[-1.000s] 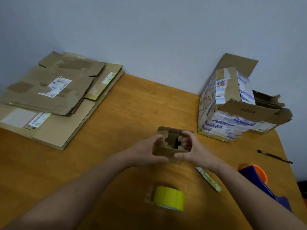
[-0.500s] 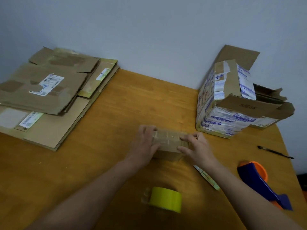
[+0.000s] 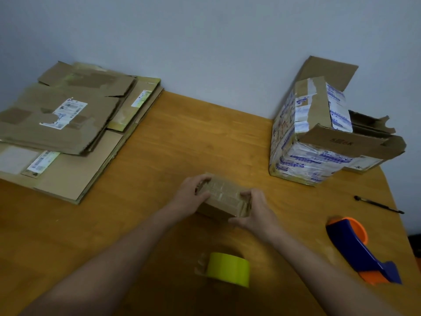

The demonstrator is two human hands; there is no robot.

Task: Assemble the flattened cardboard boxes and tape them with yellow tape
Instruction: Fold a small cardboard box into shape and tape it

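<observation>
Wooden counter (image 3: 193,137) against a plain pale wall, dim light.

Centre of frame, slightly low: small box (image 3: 222,199), brown cardboard, sitting on the counter with its top closed. Clear tape strips run across the top. It sits skewed, long axis running from upper left to lower right.

Left hand (image 3: 190,197) grips the box's left end, fingers curled over the top edge. Right hand (image 3: 255,213) grips the right end, fingers bent onto the top, thumb low on the near side. Both hands are clamped on the box, one per end.

Tape roll (image 3: 229,269), yellow, lies bottom centre between the forearms, near the box but not touching it. It stands on edge.

Upper left: flat boxes (image 3: 68,124), a stack of several flattened sheets with shipping labels on some, overhanging the counter's left edge.

Upper right: big box (image 3: 314,142), upright, flaps open, wrapped in white tape with blue print. More torn cardboard sits just behind it to the right.

Right edge: pen (image 3: 378,204), black, lying flat. Below it: dispenser (image 3: 355,245), blue and orange, on its side, well apart from the small box.
</observation>
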